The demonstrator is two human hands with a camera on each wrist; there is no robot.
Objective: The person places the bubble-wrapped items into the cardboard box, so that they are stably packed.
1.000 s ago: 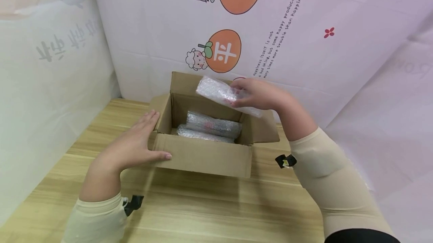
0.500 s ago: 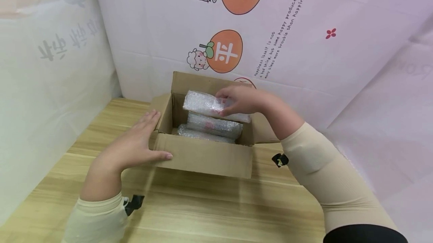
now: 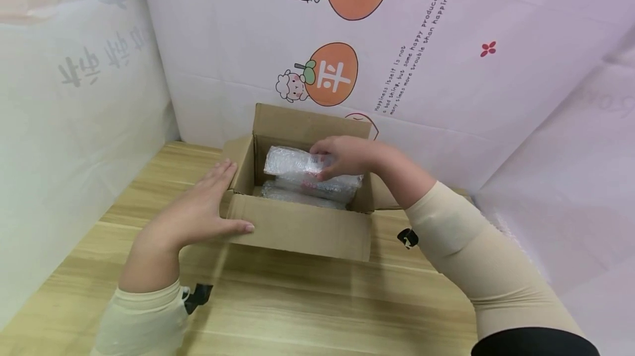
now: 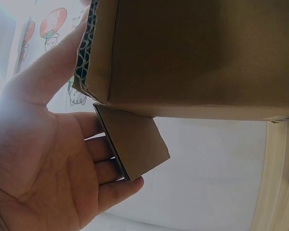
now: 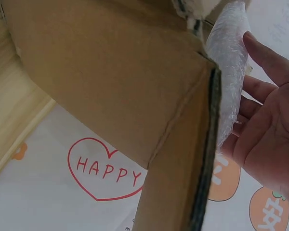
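An open cardboard box (image 3: 300, 226) stands on the table, its flaps spread outward. My right hand (image 3: 349, 156) grips a bubble-wrapped packet (image 3: 285, 161), thumb on one side and fingers on the other, low within the box opening. Beneath and in front of it lie more bubble-wrapped packets (image 3: 297, 196), partly covered by the held one. At the box's left front corner my left hand (image 3: 195, 218) rests with extended fingers along the side flap (image 4: 132, 139) and its thumb on the front flap. What the bubble wrap encloses cannot be made out.
A wood-grain table (image 3: 297, 306) carries the box. Close behind the box rises a printed white cloth wall (image 3: 436, 69), and further white cloth walls stand left and right. The right side flap (image 3: 387, 193) sticks out below the right forearm.
My right hand has lowered the bubble-wrapped packet from above the box's back right part, down and leftward into the opening, over the other packets. My left hand has stayed at the box corner.
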